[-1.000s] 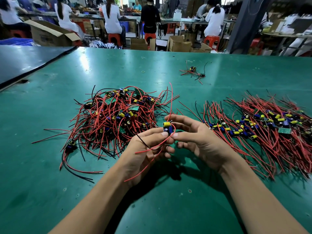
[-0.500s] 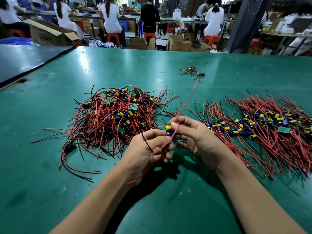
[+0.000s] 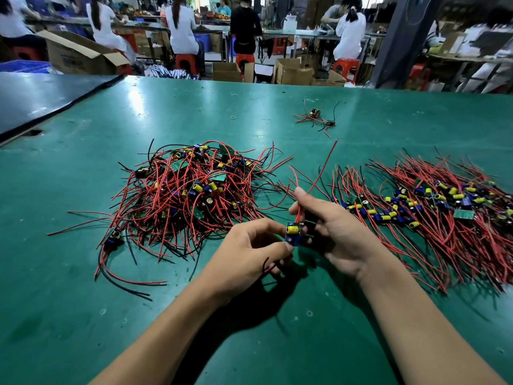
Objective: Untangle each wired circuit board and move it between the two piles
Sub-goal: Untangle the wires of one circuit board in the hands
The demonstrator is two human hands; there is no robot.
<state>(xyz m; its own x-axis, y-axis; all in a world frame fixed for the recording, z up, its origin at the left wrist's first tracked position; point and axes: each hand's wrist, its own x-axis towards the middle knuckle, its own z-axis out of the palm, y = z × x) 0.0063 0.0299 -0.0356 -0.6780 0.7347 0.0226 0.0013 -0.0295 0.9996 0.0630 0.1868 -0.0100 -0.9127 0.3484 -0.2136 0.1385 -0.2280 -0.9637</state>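
A small circuit board point(image 3: 293, 234) with a yellow capacitor and blue parts sits between my two hands, above the green table point(image 3: 83, 315). My left hand point(image 3: 249, 254) pinches its lower end, and red and black wire ends poke out under the fingers. My right hand point(image 3: 330, 232) pinches the board's red wires point(image 3: 319, 176), which rise up and away from me. A tangled pile of boards point(image 3: 191, 195) with red and black wires lies to the left. A combed-out pile point(image 3: 433, 215) with wires lying roughly parallel lies to the right.
Two loose wired boards point(image 3: 316, 118) lie farther back on the table. A dark mat point(image 3: 36, 95) covers the far left corner. Beyond the table edge are cardboard boxes point(image 3: 294, 72), red stools and several seated people at other benches.
My right hand has slid up the red wires and pulled them straight upward. The board now shows upright between the hands. The left hand keeps its hold on the lower end.
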